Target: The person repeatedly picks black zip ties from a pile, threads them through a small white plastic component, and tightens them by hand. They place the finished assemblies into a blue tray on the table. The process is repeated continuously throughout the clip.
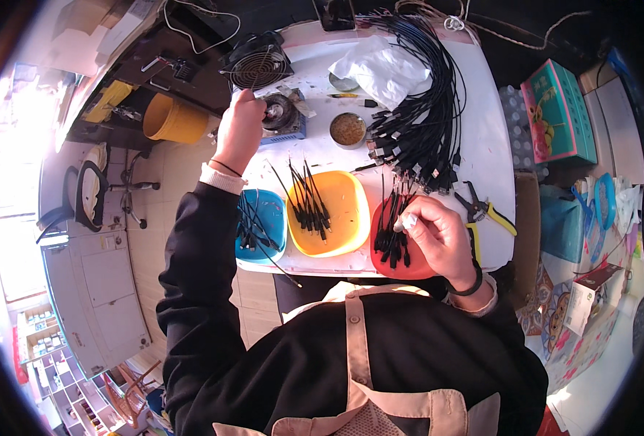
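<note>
My left hand (240, 131) is closed, fingers pinched together beside a small round pot device (280, 115) with a blue base; what it grips is too small to make out. My right hand (442, 236) is closed over the red bowl (402, 270), with a small white crumpled piece (409, 220) at its fingertips. Short black cables (391, 243) stand in the red bowl. More lie in the yellow bowl (347, 211) and in the blue bowl (271, 207), where one hangs over the near rim. A large bundle of black USB cables (438, 109) spreads across the table's far right.
Behind the pot device stands a black fan (258, 67). A round tin (348, 130) of brown material sits mid-table, near a white plastic bag (384, 70). Yellow-handled wire strippers (485, 208) lie at right. Beyond the table are a green box (559, 112) and an orange bucket (173, 118).
</note>
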Demonstrator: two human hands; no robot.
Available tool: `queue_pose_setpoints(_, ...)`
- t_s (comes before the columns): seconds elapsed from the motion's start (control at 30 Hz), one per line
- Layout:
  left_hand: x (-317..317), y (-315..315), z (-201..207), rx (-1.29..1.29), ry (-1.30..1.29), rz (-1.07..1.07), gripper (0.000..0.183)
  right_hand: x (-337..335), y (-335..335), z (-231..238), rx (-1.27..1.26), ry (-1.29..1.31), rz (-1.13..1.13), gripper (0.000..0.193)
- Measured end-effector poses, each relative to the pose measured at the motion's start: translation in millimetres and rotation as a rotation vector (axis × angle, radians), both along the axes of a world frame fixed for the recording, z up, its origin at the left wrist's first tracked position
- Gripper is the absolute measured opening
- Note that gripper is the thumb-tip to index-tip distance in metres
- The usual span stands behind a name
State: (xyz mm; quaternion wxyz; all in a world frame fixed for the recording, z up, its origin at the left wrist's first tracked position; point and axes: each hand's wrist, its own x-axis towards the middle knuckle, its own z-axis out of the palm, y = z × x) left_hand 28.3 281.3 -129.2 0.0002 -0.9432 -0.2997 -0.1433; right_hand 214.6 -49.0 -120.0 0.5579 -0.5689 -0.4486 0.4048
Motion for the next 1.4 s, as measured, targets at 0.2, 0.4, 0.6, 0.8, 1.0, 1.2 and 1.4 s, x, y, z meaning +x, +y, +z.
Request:
queue_pose_setpoints(0.2, 6.4, 0.3, -1.8, 0.119, 0.096, -0.040, 0.003, -2.3, -3.1, 4.0, 0.045, -0.081, -0.016, 0.017)
queue_pose_setpoints(0.4, -11.5, -36.3, 32.3, -0.214, -0.358, -0.005, 0.007, -11.3, -18.7, 9.2, -0.009, -0.011, -0.031, 0.017)
queue_pose_setpoints(0.6, -39.5, -149.8, 88.4, -1.078, -1.022, 0.047, 0.008, -47.5, 4.1, 11.3, 0.207, -0.116, 0.086, 0.019)
queue_pose_setpoints(0.8, -29.9, -248.5, 121.5, -1.474, -1.288, -0.053, 0.009, -118.0, 6.7, 37.2, 0.425, -0.100, 0.245, 0.031)
queue_pose_setpoints(1.0, -29.0, -276.6, 128.2, -1.385, -1.204, -0.331, 0.040, -36.7, -118.5, 93.5, 0.216, 0.264, 0.120, 0.030)
queue_pose_setpoints(1.2, -65.7, -246.7, 82.6, -1.334, -1.067, -0.113, 0.026, 45.5, -255.3, 132.1, 0.310, 0.082, -0.539, 0.029)
queue_pose_setpoints(1.4, -97.8, -239.3, 35.0, -1.356, -1.019, 0.190, 0.019, 139.0, -239.4, -30.6, -0.169, 0.147, -0.646, 0.028)
